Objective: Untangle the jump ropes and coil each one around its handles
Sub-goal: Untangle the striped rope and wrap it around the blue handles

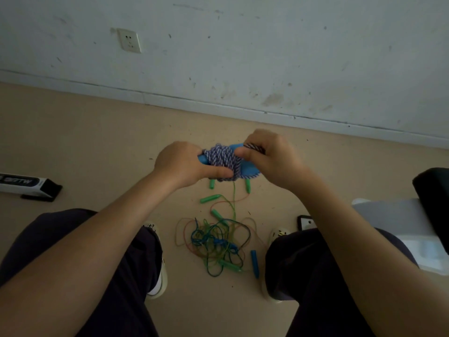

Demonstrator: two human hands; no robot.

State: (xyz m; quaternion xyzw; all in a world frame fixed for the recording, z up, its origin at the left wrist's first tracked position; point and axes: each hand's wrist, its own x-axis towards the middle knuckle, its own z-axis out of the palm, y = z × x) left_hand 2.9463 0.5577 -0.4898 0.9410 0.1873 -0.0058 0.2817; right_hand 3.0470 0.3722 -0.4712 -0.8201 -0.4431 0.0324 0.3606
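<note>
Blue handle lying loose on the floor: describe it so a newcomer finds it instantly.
Start at the tangle of thin ropes on the floor between the shoes. The blue handle lies at its lower right edge, near the right shoe. Every other loose handle there is green.

A purple-and-white twisted rope [222,160] is coiled tightly around its blue handles [247,170], held up between my hands. On the floor below me, thin green, blue and orange ropes [216,242] lie tangled, with green handles [210,198] and one blue handle [254,262] scattered around.

Coiled rope [222,161] between hands; tangled ropes [218,242] on floor [97,142] between feet.
</note>
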